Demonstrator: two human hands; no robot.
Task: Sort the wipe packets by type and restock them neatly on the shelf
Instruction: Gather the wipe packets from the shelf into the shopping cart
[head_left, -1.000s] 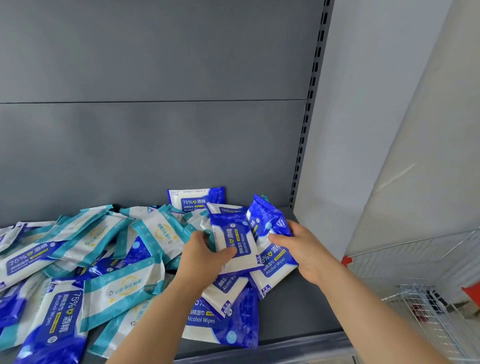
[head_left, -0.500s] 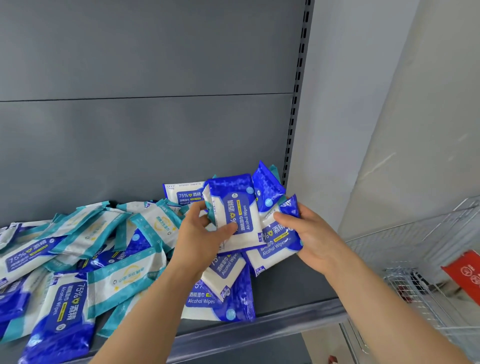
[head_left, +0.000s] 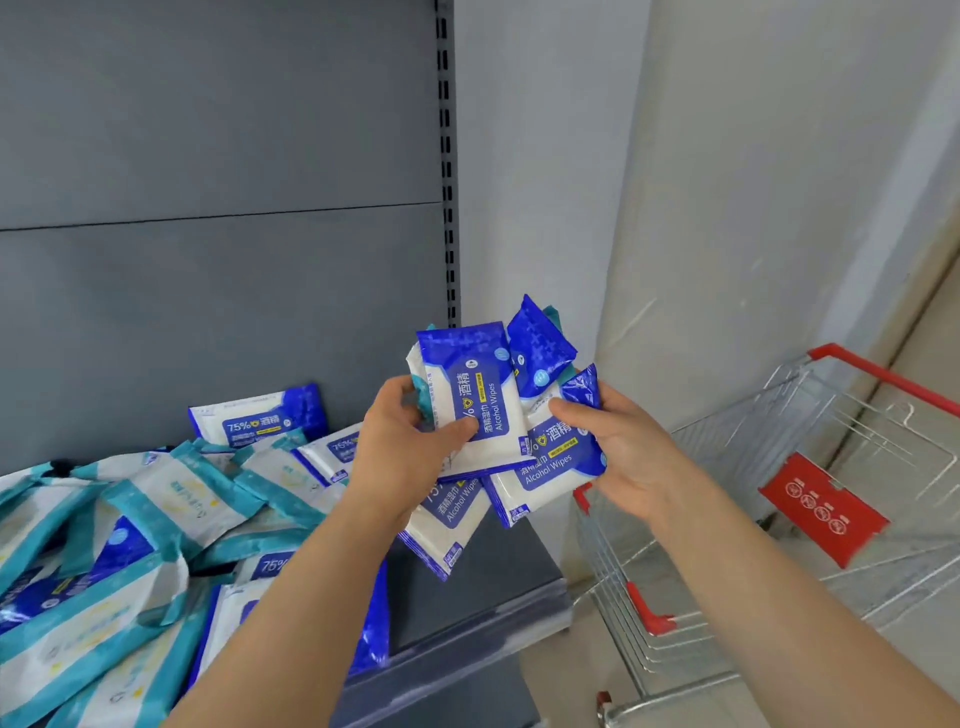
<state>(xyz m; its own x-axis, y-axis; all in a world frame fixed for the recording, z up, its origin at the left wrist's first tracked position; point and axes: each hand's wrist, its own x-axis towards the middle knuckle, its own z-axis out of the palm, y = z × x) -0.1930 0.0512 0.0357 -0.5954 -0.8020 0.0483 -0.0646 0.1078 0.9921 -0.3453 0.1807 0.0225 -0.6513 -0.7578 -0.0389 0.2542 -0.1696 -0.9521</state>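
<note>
Head view: both hands hold a fanned bundle of blue-and-white alcohol wipe packets in the air, above the right end of the grey metal shelf. The left hand has its fingers clamped on the front packet, thumb across its label. The right hand pinches the lower right packet, thumb on top and the other fingers underneath.

The step in hand looks like gathering one type into a stack. The bundle is splayed, with corners pointing several ways, so it would be best to square the edges between both palms, turn the labels one way and check for a stray teal packet before setting it down. The soft, slick packs could slide out of a loose grip.

The shelf holds a jumbled heap of teal-and-white wipe packets mixed with blue ones, and one blue packet leans on the back panel. The silver wire shopping cart stands to the right. In the part of its basket that shows, only a red plastic flap is visible.
</note>
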